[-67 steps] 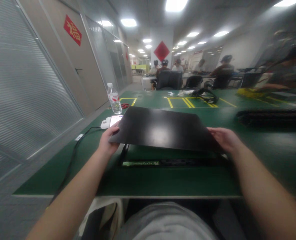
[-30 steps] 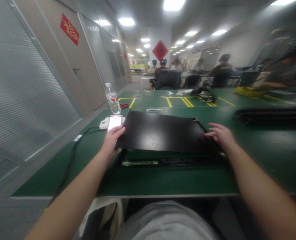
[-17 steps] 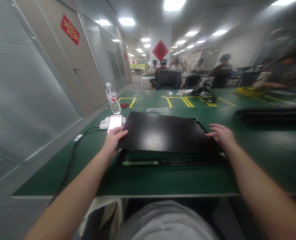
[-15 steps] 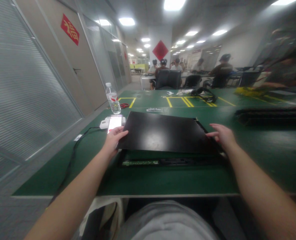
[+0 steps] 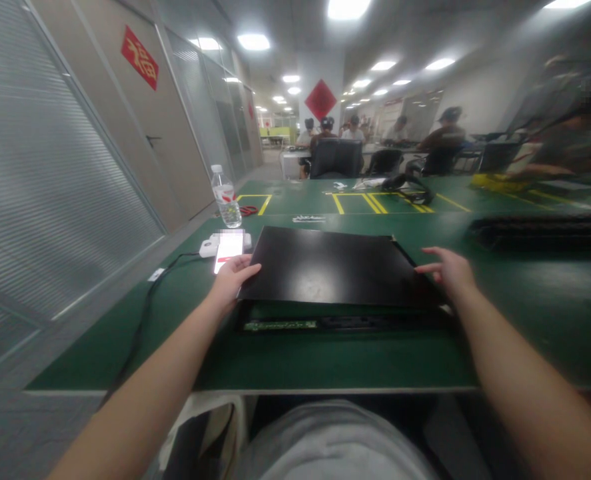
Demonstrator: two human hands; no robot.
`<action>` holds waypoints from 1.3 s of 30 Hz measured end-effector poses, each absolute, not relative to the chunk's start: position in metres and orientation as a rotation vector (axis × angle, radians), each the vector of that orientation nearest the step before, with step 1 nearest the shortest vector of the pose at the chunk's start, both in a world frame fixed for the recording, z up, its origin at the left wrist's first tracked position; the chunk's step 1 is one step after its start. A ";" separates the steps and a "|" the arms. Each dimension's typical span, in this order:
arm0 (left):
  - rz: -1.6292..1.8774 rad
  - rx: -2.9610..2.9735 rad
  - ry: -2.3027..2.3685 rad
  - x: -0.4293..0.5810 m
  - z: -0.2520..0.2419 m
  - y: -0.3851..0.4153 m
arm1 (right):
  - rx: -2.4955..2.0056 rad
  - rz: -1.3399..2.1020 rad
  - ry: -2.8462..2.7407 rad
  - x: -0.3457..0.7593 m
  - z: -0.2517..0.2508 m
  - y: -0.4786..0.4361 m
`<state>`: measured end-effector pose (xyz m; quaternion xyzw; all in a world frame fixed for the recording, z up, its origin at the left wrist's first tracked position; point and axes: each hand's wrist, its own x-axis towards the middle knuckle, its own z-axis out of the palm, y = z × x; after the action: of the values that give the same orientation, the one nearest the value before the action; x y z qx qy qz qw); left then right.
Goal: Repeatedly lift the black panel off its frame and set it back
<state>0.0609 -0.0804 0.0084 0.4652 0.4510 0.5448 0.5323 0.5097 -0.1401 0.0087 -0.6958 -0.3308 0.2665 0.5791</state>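
A glossy black screen panel (image 5: 325,267) lies tilted over a dark frame (image 5: 385,323). Along the frame's near side shows a green circuit board strip (image 5: 280,325). My left hand (image 5: 232,280) grips the panel's left edge, thumb on top and fingers partly hidden behind the edge. At the right edge, my right hand (image 5: 450,272) has its fingers apart and pointing left, with one fingertip at the panel's border. The panel's underside and most of the frame are hidden.
On the green table (image 5: 355,363), a lit phone (image 5: 229,248) leans by a white power strip (image 5: 208,248), near a water bottle (image 5: 226,200) and red scissors (image 5: 248,211). A long black object (image 5: 540,233) lies to the right. Several people sit farther back; one sits at the far right.
The panel's left side has shifted slightly right and lower, with my left hand moving along with it. My right hand has moved a little to the right.
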 end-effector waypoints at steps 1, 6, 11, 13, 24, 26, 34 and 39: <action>1.296 1.113 1.077 0.061 0.008 -0.080 | -1.634 0.621 -0.769 0.510 0.009 -0.140; 1.280 1.130 1.082 0.062 0.006 -0.080 | -1.652 0.603 -0.796 0.513 0.007 -0.141; 1.268 1.142 1.088 0.062 0.006 -0.080 | -1.682 0.584 -0.808 0.514 0.006 -0.141; 1.260 1.135 1.093 0.062 0.005 -0.080 | -1.693 0.572 -0.817 0.516 0.004 -0.140; 1.238 1.132 1.110 0.062 0.001 -0.078 | -1.864 0.440 -0.935 0.514 0.005 -0.141; 1.235 1.132 1.112 0.063 0.001 -0.078 | -1.893 0.415 -0.960 0.514 0.005 -0.141; 1.234 1.143 1.113 0.063 0.000 -0.080 | -1.986 0.311 -1.094 0.521 -0.003 -0.136; 1.243 1.141 1.123 0.064 0.000 -0.080 | -2.016 0.218 -1.166 0.522 -0.004 -0.135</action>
<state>0.0638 -0.0800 0.0002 0.4776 0.4704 0.5205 0.5289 0.5219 -0.1349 -0.0039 -0.7935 -0.4587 0.0856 0.3906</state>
